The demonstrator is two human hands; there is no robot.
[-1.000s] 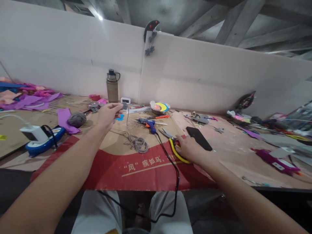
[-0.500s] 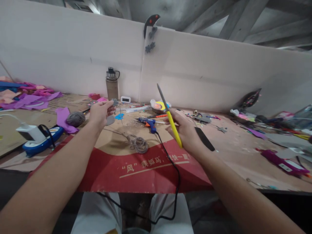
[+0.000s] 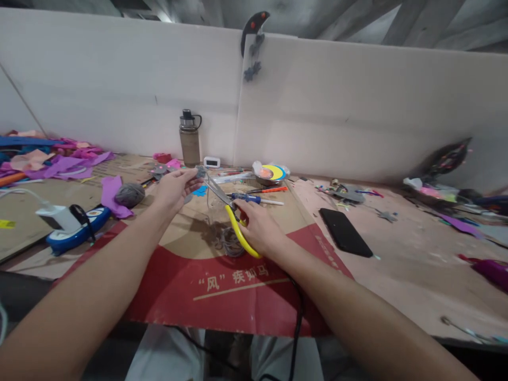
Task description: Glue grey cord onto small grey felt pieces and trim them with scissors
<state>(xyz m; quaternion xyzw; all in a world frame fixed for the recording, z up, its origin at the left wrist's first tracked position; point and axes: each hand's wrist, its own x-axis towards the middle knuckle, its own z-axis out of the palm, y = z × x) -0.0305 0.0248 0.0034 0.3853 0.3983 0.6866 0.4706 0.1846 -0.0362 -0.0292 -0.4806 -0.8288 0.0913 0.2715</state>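
My left hand (image 3: 178, 186) is closed, pinching a small grey felt-like piece (image 3: 201, 172) at its fingertips; a thin grey cord hangs below it. In my right hand (image 3: 260, 225) is a pair of scissors (image 3: 242, 236) with yellow handles. The handles look spread, and the blades point up and left, close to the grey piece and its cord. Whether they touch the cord I cannot tell. A bundle of grey cord (image 3: 229, 244) lies below the scissors, partly hidden by them. Behind my right hand is a blue glue gun (image 3: 250, 198), mostly covered.
A black phone (image 3: 344, 232) lies to the right, with a grey star (image 3: 386, 215) beyond it. A bottle (image 3: 190, 143) stands by the white panel. At left are a grey yarn ball (image 3: 129, 195), a blue power strip (image 3: 79, 233) and felt scraps (image 3: 59, 164).
My right hand has moved left with the scissors, bringing the blades from upright to beside the grey piece; the handles now look spread. My left hand keeps its pinch. The view has shifted slightly.
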